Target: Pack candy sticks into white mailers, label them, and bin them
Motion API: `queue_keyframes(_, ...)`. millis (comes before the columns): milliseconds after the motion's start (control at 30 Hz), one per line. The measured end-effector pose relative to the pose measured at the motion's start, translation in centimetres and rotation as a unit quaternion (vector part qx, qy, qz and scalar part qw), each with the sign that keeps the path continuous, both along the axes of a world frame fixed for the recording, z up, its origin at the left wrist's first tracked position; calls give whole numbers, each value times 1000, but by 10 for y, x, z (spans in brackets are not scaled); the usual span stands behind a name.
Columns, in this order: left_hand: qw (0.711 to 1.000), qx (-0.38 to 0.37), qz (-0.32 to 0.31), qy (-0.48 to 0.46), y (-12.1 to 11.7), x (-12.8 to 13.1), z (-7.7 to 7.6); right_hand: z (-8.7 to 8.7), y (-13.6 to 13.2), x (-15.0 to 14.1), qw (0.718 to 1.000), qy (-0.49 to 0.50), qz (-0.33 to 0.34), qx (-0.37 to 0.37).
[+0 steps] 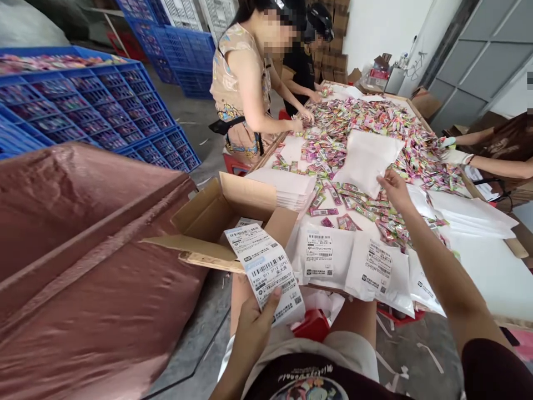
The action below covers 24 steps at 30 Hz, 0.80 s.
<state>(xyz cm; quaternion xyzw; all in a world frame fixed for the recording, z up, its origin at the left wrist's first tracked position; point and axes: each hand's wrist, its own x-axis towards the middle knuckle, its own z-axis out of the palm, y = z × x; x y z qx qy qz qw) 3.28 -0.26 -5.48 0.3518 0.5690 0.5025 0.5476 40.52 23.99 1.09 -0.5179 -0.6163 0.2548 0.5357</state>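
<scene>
Head cam, the only view: the person's left hand (255, 321) is clamped on a strip of printed labels (266, 266), thumb on top near the bottom end. Strip's held up in front of the table edge, w/ its upper end overlapping the open cardboard box (250, 191), flaps splayed out.

Right hand (395, 189) is reached out over the table (483, 272), thumb and fingers pinched on the near edge of a white pouch (368, 158). Pouch is above the big spread of small colorful sachets (353, 119), approx mid-table. Can't rly tell if there's anything in it, the view's too poor for that.

Along the near edge, to the right of the box, there's a row of white packets (377, 266) w/ printed labels on them, lying side by side. Behind the box there's a stack of white envelopes (283, 186), and another white stack (470, 214) sits to the right of the person's right forearm.

Other ppl: a co-worker in a patterned top (239, 72) on the left side w/ hands at the sachets, one in black (295, 69) just beyond, and at far right somebody w/ pale gloves (456, 157), also at the pile.

Left of the table: blue crates (100, 105) full of colorful stuff, plus a big reddish-brown cover (95, 266) nearer the cam.
</scene>
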Motion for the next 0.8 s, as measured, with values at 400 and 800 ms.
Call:
queue_keyframes(400,995,98,10,-20,-4,-5,12,-31,-85,-48,918,-337,150,-144)
queue_keyframes(800,977,117,-176,-24,-8,-4,23,18,-202,-176,931,-205,295,70)
